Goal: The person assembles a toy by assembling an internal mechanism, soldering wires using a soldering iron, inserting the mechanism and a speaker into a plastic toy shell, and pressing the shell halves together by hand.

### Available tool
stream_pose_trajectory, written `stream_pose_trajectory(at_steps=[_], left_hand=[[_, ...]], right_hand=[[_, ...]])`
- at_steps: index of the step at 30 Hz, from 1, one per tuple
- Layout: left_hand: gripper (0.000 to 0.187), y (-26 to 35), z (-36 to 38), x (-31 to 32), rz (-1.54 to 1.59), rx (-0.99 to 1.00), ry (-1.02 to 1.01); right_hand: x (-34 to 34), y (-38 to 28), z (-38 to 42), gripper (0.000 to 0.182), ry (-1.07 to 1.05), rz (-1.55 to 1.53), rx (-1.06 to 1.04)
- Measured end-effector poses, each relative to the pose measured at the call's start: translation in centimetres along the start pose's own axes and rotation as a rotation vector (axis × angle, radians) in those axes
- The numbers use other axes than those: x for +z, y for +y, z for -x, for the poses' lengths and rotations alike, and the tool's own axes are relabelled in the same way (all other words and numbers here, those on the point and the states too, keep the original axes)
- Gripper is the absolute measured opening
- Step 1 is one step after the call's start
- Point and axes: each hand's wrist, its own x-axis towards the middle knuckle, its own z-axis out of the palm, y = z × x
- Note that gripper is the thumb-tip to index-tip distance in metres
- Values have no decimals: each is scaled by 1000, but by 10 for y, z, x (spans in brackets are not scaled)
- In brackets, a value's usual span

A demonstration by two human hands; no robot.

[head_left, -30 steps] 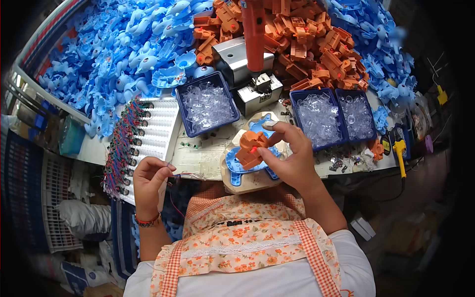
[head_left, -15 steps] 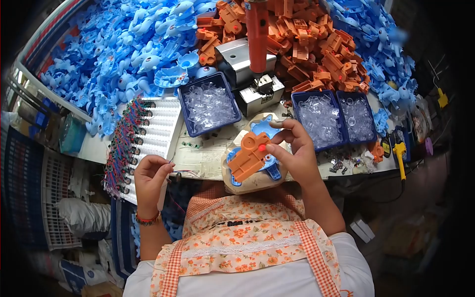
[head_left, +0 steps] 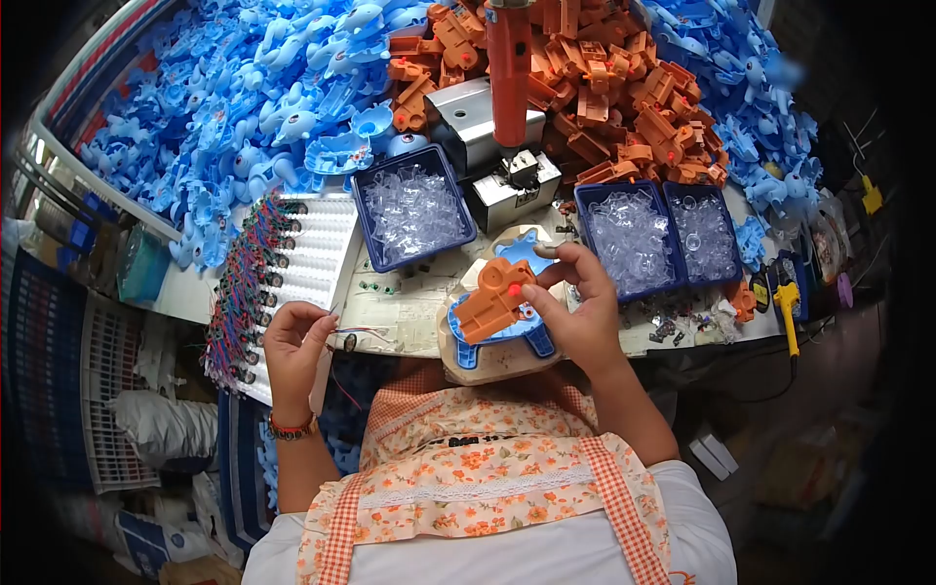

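Between the thumb and fingers of my right hand (head_left: 577, 302) is an orange plastic housing (head_left: 492, 300) with a red dot near its edge. It is tilted above a blue plastic shell (head_left: 534, 336), which lies in a beige holder (head_left: 458, 363) at the table's front edge. My left hand (head_left: 295, 343) pinches thin wires (head_left: 366, 331); a small dark round part (head_left: 350, 342) hangs or lies beside them. Left of that hand, a white ribbed tray (head_left: 317, 239) bears a bundle of red, blue and green wires (head_left: 239, 292) with round parts.
Blue bins of clear plastic parts (head_left: 411, 213) (head_left: 629, 234) stand behind. Heaps of blue shells (head_left: 283, 88) and orange housings (head_left: 663, 107) fill the back. A red-orange tool (head_left: 509, 78) hangs over a metal fixture (head_left: 517, 190). Yellow-handled tool (head_left: 786, 302) hangs at right.
The orange housing has tilted and shifted slightly in my right hand's grip, showing more of its side. My left hand has moved only a little, and its wires have shifted.
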Motion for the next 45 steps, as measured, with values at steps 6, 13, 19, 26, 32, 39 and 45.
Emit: stream_pose_trajectory(at_steps=[6,13,19,26,32,39,45], left_hand=[[9,6,-4,2,28,-39,17],[9,4,-9,-1,96,-35,27],[7,10,-12,3,55,-37,16],[8,20,-28,7,23,-2,-96],[6,30,-47,29,-68,71,-233],[7,10,-41,49,-81,-3,-354],[8,0,-39,52,76,-103,-377]], right_hand=[[-4,2,1,34,-21,254,-160],[-28,16,-6,33,-220,243,-246],[-43,7,-21,35,-312,487,-276],[-48,4,-21,34,-337,702,-235],[-52,-1,-16,43,-375,846,-205],[-38,-26,-27,46,-506,649,-330],[-23,-20,-43,32,-637,590,-247]])
